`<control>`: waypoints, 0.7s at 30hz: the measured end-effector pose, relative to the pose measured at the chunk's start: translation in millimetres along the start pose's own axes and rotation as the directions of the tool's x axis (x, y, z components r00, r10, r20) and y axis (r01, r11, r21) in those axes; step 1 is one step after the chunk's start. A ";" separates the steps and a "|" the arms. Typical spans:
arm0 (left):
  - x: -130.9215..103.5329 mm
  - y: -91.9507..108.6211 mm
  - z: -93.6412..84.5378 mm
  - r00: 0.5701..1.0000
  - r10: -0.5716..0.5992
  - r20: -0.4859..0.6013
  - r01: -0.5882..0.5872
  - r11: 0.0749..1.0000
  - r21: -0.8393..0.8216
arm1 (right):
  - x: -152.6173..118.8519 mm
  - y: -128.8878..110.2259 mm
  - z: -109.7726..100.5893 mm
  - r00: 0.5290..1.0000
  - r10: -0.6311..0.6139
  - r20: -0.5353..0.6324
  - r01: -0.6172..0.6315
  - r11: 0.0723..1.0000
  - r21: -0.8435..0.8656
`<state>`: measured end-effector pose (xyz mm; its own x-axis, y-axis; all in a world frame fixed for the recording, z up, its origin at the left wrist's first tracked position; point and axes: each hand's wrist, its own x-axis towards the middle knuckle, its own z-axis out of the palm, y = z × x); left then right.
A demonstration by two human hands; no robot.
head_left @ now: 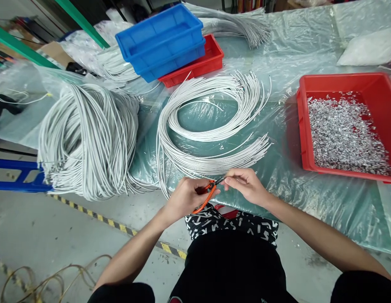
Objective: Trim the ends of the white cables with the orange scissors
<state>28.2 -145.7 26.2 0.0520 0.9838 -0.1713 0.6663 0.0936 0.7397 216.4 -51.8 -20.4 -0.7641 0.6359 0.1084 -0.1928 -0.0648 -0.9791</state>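
Orange-handled pliers (208, 198) are held in my left hand (186, 198), its fingers wrapped round the handles near the table's front edge. The dark tip of the pliers points right, toward my right hand (246, 185). My right hand is closed in a pinch at that tip; what lies between its fingertips is too small to make out. Just beyond both hands, a loose coil of white cables (201, 164) lies on the plastic-covered table (283, 202), its cut ends fanned out to the right.
A big bundle of white cables (91, 139) hangs over the table's left edge. Blue bins (163, 40) sit on a red bin (211, 54) at the back. To the right is a red tray (304, 126) of small shiny pieces (343, 134). More grey cables (239, 25) lie behind.
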 end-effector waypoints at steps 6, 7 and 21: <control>-7.0 -6.8 10.8 1.000 -0.029 -0.011 0.028 0.993 -0.119 | -5.4 -2.2 6.8 0.980 -0.182 -0.079 0.151 0.944 -0.292; -8.7 -8.4 13.4 0.999 -0.042 -0.018 0.039 0.990 -0.137 | -6.0 -1.2 7.9 0.973 -0.219 -0.080 0.178 0.919 -0.352; -30.9 -11.6 44.0 0.977 -0.212 0.005 0.186 0.844 -0.503 | -7.5 14.3 11.2 0.736 -0.627 0.256 0.511 0.267 -0.817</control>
<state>51.6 -183.9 -5.7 -0.0868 0.9408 -0.3277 0.1974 0.3386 0.9200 212.5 -66.1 -33.3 -0.5989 0.3118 0.7376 0.0607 0.9361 -0.3464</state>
